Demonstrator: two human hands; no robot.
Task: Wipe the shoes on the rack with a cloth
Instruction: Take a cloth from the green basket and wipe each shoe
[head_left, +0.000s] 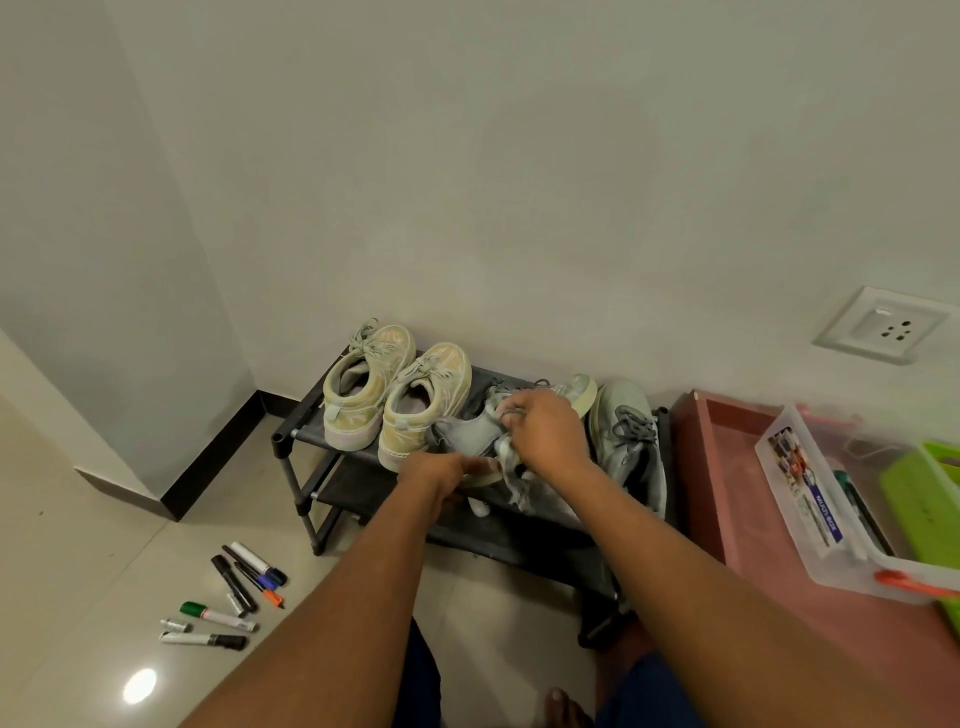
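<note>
The rack (311, 436) stood at 12 o'clock, the beige pair (397, 397) on its left; the left hand (441, 475) gripped the grey shoe (467, 434) at the sole; the right hand (545, 434) pinched the cloth (511, 462) against it (grip partly hidden); short firm strokes, shoe braced, would clean best.

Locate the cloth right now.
Head view, centre: the cloth is bunched under the right hand, pressed on the grey shoe on the rack top, just right of the beige pair; the left hand steadies that shoe's heel.
</note>
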